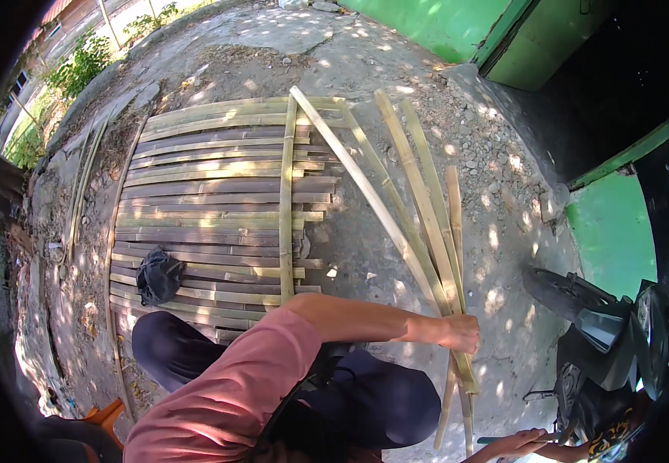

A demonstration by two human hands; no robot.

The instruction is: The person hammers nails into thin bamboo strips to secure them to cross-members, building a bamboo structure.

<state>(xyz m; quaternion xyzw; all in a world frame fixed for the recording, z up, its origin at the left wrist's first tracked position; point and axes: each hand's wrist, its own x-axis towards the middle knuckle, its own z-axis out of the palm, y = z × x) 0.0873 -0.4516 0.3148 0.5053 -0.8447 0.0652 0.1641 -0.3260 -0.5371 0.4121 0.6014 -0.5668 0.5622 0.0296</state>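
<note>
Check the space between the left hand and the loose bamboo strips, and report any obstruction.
Nothing visible stands between them: the left hand is closed around the bamboo strips. The crumpled black item lies well aside, on the slatted bamboo panel.

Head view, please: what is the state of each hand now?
Left hand: closed around bamboo strips.
Right hand: seems closed around a thin tool; its exact kind cannot be told.
</note>
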